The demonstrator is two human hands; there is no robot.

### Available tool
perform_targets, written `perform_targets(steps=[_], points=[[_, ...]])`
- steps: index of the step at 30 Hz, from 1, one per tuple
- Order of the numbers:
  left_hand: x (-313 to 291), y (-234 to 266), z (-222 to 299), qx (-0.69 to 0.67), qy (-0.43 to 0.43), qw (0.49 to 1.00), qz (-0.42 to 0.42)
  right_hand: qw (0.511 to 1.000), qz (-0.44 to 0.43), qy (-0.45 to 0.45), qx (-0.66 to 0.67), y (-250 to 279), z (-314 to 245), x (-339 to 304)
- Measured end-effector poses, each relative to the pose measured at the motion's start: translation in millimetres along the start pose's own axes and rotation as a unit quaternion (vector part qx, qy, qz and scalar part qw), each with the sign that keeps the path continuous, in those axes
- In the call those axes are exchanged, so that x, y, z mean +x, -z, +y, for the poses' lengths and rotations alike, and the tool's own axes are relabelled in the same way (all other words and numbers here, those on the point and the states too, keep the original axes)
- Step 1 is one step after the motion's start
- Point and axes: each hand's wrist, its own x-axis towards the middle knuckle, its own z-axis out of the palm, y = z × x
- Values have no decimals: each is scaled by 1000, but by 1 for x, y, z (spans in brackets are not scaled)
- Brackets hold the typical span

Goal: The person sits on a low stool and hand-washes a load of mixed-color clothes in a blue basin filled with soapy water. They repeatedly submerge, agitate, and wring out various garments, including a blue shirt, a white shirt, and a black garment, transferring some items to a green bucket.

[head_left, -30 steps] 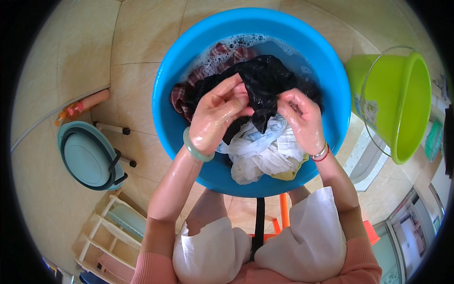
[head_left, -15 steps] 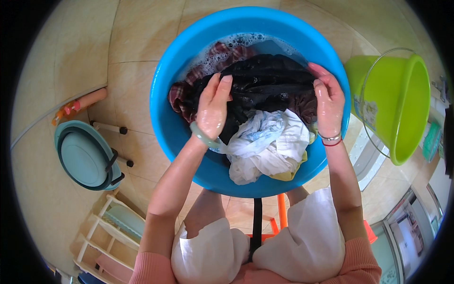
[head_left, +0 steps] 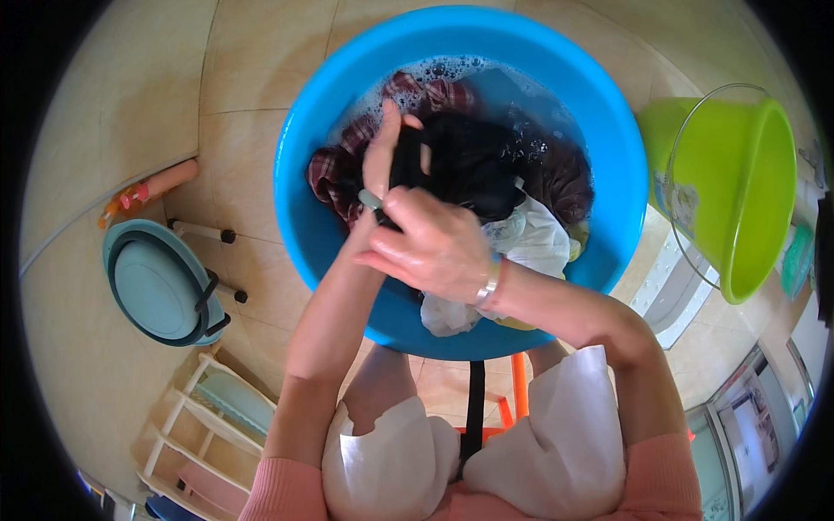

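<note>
A wet black garment (head_left: 473, 156) is bunched in a large blue basin (head_left: 612, 252) of soapy water. My left hand (head_left: 382, 156) grips its left part, thumb up, with a pale bangle (head_left: 371, 201) at the wrist. Crossing over to the left wrist, my right hand (head_left: 439, 243) is slightly blurred, its fingers curled around black cloth beside the bangle. Below the black garment lies white cloth (head_left: 534, 239), partly behind my right hand. A plaid garment (head_left: 330, 178) lies along the left side, and a dark brownish garment (head_left: 565, 178) soaks at the right.
A green bucket (head_left: 721, 191) with a wire handle stands right of the basin, beside a white ridged board (head_left: 673, 295). At the left are a pale teal folding basin (head_left: 156, 286), orange-pink bottles (head_left: 156, 187) and a cream rack (head_left: 187, 425). Part of an orange stool (head_left: 519, 382) shows below.
My right hand has moved left from the basin's right side to my left wrist, bringing black cloth across. The black garment is more bunched, uncovering water and the dark brownish garment at the right.
</note>
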Motion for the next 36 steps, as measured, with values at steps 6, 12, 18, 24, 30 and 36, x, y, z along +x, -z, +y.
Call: perform_targets(steps=[6,12,18,24,30,36], points=[[-29,-48,-42,-34,54,972,228,975,43,-204,-69,-25,117,19],[-16,9,-59,237,-165,949,128,995,14,-89,-45,-24,35,2],[-19,-16,-47,-113,25,979,170,982,-22,-147,-115,-26,101,14],[-23,-38,-42,-54,34,981,181,970,73,-213,-89,-23,98,7],[-25,1,-44,-110,-44,988,95,993,-26,-109,-38,-33,46,12],[-38,-35,-10,-176,156,971,51,914,-26,-373,157,11,149,10]])
